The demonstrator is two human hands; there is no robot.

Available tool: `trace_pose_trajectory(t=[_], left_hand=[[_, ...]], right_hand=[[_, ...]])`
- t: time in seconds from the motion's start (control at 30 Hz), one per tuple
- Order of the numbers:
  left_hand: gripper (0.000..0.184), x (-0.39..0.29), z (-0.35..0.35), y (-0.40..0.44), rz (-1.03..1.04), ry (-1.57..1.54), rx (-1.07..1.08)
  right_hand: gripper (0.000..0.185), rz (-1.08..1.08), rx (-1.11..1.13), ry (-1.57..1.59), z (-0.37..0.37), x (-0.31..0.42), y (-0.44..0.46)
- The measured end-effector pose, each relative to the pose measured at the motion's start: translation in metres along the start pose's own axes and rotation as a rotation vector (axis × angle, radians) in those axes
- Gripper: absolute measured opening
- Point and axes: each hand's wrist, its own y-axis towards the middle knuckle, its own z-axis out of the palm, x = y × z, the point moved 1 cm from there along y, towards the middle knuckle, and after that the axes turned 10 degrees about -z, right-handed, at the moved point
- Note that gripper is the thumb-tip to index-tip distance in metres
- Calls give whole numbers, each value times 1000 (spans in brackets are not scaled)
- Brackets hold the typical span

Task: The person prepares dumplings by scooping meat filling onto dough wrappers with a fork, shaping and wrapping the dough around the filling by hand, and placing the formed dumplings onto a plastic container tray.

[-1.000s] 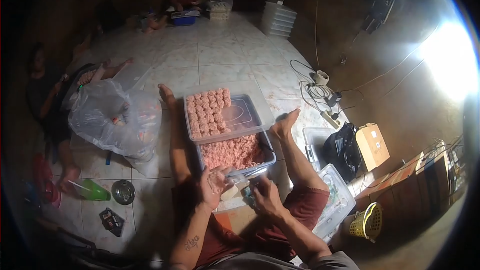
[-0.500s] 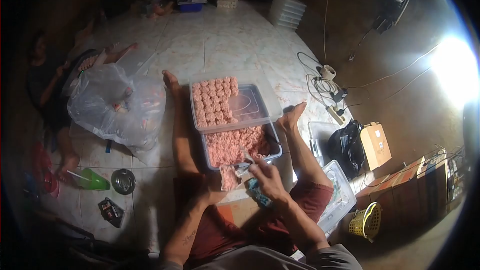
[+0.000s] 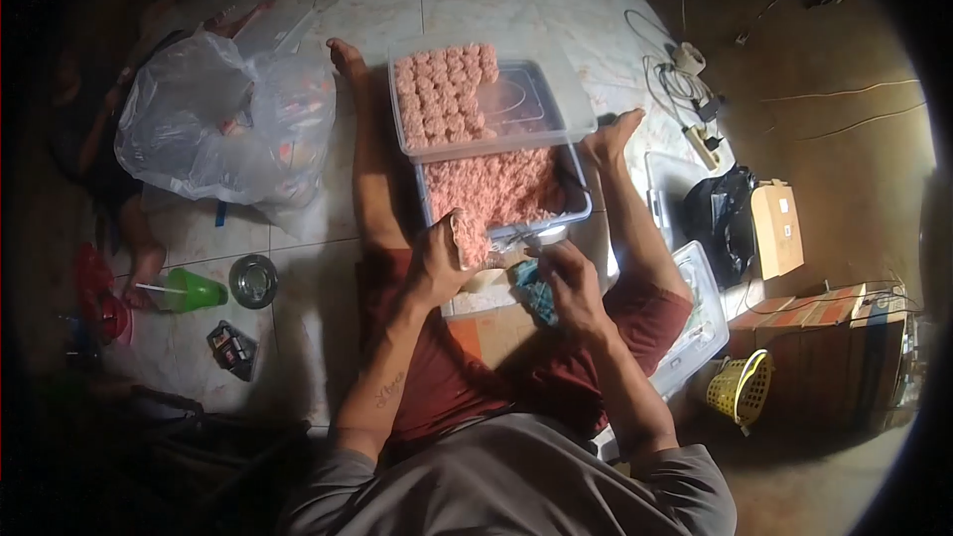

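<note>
My left hand [image 3: 434, 263] is closed round a small pale-edged holder [image 3: 470, 241] filled with a pink crumbly mass; its exact kind is not clear. My right hand [image 3: 571, 283] is closed, a pale utensil [image 3: 544, 237] at its fingertips, blurred and partly hidden. Just beyond my hands sits a blue-grey tub [image 3: 583, 203] with loose pink crumbly mass [image 3: 496, 184] inside. A clear plastic box [image 3: 566, 124] rests across the tub's far part, holding rows of pink clumps [image 3: 437, 94] on its left side. A teal cloth [image 3: 534, 290] lies beside my right hand.
My legs stretch either side of the tub. Left are a large clear plastic bag [image 3: 189, 129], a green cup [image 3: 199, 290], a round dish [image 3: 253, 281] and another person's foot. Right are cables [image 3: 675, 84], a black bag [image 3: 720, 218], a yellow basket [image 3: 740, 389] and cartons [image 3: 804, 357].
The view has tipped downward. My left hand has raised and tilted the filled holder toward the tub's near edge. My right hand, with the utensil, has moved right, away from it.
</note>
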Motion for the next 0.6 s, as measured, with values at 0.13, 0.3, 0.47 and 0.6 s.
trace_pose_trajectory(t=[0.13,0.3,0.47,0.6], left_hand=[[53,-18,0,-2,-149,-34,-129],[48,-14,1,1,90,-153,-106],[45,-5,25,-5,-125,42,-4],[56,-19,12,1,-148,141,-169]], right_hand=[[25,430,74,691,27,-21,-30],[23,412,99,832,43,-22,-35],[11,-47,-34,329,57,-13,-23],[16,25,-107,167,39,-15,-28]])
